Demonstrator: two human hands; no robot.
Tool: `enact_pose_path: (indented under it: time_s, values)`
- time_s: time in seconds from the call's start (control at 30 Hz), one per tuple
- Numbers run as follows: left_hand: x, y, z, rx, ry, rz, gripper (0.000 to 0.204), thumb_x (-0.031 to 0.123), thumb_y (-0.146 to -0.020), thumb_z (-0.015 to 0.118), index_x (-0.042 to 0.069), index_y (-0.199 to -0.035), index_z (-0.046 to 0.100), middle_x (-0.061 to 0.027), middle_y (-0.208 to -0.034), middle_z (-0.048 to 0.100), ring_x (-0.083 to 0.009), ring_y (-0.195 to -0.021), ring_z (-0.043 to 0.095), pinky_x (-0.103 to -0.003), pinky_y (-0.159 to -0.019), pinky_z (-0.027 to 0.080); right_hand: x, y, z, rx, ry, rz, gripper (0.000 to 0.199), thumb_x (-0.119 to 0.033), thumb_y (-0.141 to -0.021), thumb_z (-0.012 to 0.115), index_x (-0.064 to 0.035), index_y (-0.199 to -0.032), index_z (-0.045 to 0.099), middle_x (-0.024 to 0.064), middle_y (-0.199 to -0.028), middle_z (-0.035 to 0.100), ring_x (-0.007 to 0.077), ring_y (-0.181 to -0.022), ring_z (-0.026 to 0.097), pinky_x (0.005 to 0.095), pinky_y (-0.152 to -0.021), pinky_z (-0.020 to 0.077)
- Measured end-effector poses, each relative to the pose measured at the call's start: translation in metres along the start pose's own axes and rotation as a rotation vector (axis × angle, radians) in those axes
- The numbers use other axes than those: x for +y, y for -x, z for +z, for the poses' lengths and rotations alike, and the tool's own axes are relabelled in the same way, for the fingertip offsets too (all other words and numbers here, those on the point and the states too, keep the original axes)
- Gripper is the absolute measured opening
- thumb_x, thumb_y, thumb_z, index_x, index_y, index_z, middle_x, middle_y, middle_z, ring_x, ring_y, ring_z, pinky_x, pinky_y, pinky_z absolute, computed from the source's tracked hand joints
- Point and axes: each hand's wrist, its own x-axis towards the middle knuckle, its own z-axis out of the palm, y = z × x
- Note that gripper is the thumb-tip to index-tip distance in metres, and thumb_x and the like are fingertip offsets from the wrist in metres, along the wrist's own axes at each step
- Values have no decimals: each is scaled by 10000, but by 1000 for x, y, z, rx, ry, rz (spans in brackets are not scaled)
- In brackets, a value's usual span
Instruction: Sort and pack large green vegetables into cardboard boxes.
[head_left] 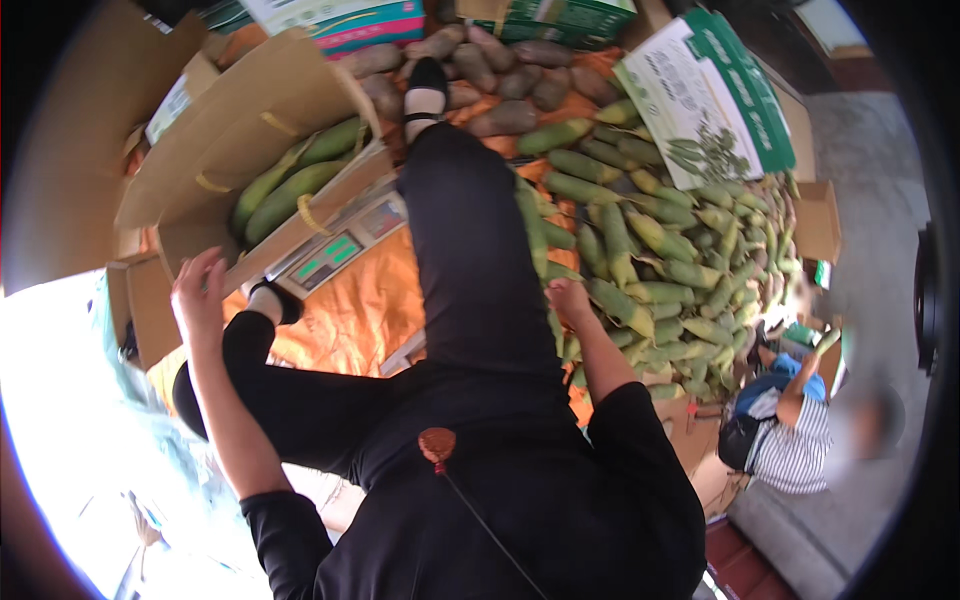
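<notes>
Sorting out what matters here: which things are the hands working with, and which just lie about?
In hand:
left hand on the open cardboard box of green produce
right hand at the green husked pile

Lying about:
brown tubers
scale
printed carton

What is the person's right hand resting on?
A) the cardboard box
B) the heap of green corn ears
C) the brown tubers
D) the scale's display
B: the right hand lies at the edge of the heap of green corn ears, while the left hand is up by the cardboard box.
</notes>
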Motion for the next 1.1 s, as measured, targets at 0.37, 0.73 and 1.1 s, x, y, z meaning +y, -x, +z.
enact_pose_path:
  time_s: [0.37,0.73,1.1]
  values:
    - [-17,3,4,-2,-2,-43,171,70,-884,576,15,-1035,634,-69,-895,622,-160,-823,604,-275,-752,477,19,24,21,-70,-177,168,214,-90,-789,681,15,-963,613,79,-810,634,149,-630,615,283,-565,491]
    - [-22,2,6,20,-17,-56,180,66,-881,576,21,-1042,642,-67,-929,636,-159,-833,611,-281,-771,484,6,22,16,-55,-168,163,244,-138,-789,676,7,-977,622,93,-841,658,157,-623,629,290,-585,511]
    - [-30,1,6,45,10,-102,188,70,-882,580,32,-1054,645,-61,-954,642,-155,-877,615,-283,-780,486,7,9,20,10,-187,185,196,-120,-813,660,6,-958,621,83,-797,643,143,-595,605,282,-556,487]
